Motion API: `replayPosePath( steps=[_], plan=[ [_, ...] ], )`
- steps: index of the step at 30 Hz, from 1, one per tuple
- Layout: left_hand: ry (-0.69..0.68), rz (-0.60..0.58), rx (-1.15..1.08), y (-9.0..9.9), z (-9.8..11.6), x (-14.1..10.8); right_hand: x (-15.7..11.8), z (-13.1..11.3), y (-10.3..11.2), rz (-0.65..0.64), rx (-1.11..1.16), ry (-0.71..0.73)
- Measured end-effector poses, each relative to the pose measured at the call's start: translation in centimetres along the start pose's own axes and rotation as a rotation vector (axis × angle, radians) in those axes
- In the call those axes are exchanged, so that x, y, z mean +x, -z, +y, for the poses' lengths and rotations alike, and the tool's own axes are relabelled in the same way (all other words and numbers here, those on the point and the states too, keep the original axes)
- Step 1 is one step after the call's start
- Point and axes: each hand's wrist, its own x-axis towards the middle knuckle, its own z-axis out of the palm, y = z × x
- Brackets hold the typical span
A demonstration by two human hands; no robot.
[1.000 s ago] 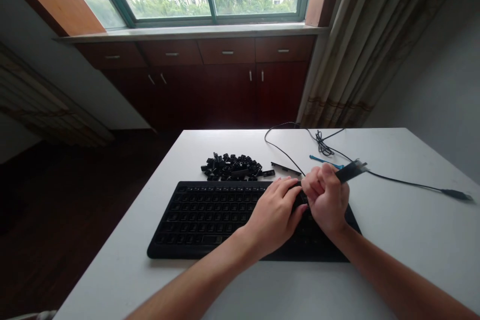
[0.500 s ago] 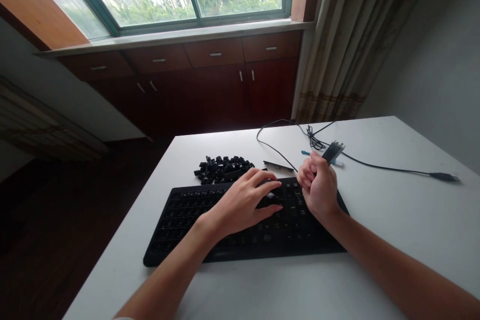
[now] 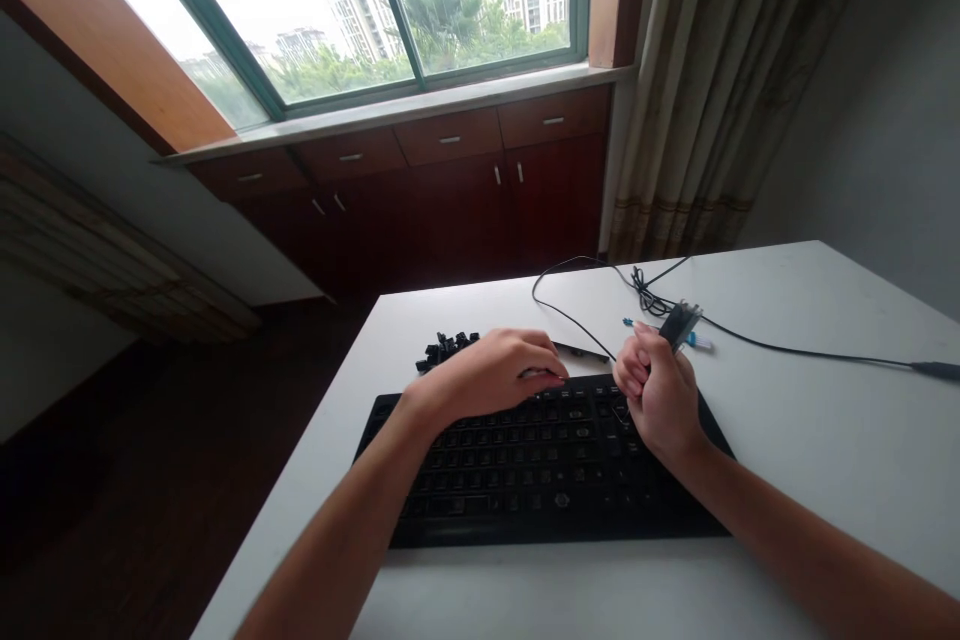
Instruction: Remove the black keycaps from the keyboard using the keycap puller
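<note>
Keyboard [image 3: 562,525] seems mid-keywork: left hand [image 3: 491,375] curled at eleven o'clock, contents unclear; right hand [image 3: 664,405] clenches dark tool [image 3: 679,322] at two; next move wants precision.

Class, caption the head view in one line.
Left hand over a black keyboard, right hand gripping a dark tool, loose keycaps beyond.

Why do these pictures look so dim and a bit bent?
Head view: the bright window lights the scene from behind, its sky washed out; the cabinets and floor sink into dark. Head view: the table seems stretched towards the corners, probably by a wide lens.
</note>
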Motion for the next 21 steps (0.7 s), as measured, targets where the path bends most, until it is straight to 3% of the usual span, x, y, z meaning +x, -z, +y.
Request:
replayPosePath(
  steps=[5, 13, 21],
  plan=[
    [0.1, 0.068, 0.098, 1.6, -1.3, 0.8, 0.0, 0.0, 0.1, -0.02, 0.008, -0.006],
    [0.064, -0.027, 0.086, -1.6, -2.9, 1.2, -0.5, -0.5, -0.4, -0.024, -0.009, 0.012],
    [0.047, -0.034, 0.091, -1.6, -3.7, 0.9, -0.2, -0.8, -0.5, -0.063, -0.059, 0.032]
  ],
)
